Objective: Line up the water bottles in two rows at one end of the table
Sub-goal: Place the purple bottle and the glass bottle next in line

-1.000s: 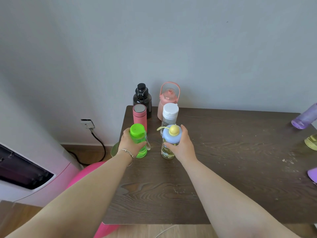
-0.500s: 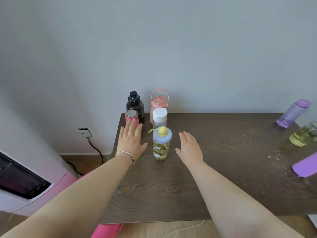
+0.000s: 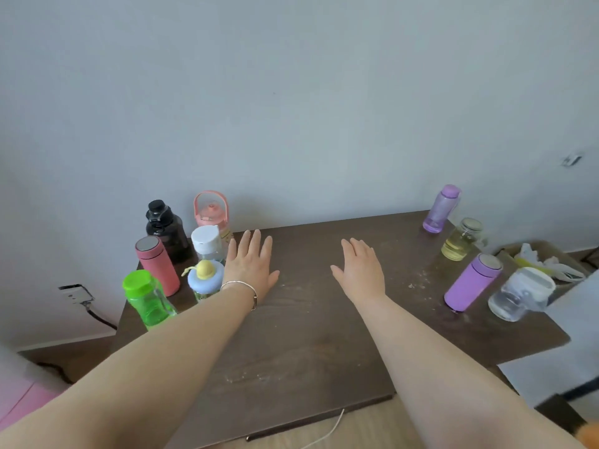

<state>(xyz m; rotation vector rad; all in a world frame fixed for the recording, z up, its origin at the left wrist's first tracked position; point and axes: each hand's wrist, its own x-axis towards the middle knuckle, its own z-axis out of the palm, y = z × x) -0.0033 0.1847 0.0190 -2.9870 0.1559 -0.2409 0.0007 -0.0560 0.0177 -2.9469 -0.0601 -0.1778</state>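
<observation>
Several bottles stand in two rows at the left end of the dark wooden table (image 3: 301, 325): a black bottle (image 3: 165, 228), a pink handled jug (image 3: 212, 212), a red flask (image 3: 158, 265), a white-capped bottle (image 3: 206, 243), a green bottle (image 3: 146, 298) and a blue-lidded bottle (image 3: 205, 278). At the right end stand a purple clear bottle (image 3: 441, 209), a glass jar of yellow liquid (image 3: 462, 239), a purple flask (image 3: 471, 281) and a clear white-lidded bottle (image 3: 520, 293). My left hand (image 3: 251, 265) hovers open just right of the left group. My right hand (image 3: 359, 270) is open over the table's middle.
A grey wall runs behind the table. A wall socket with a black cable (image 3: 76, 294) is at the lower left. A box of white scraps (image 3: 544, 264) sits beyond the right end. A pink object (image 3: 19, 400) lies on the floor at the left.
Both hands have let go of the green and blue-lidded bottles, which now stand in the front row. The hands have opened and moved right, and the view has swung right.
</observation>
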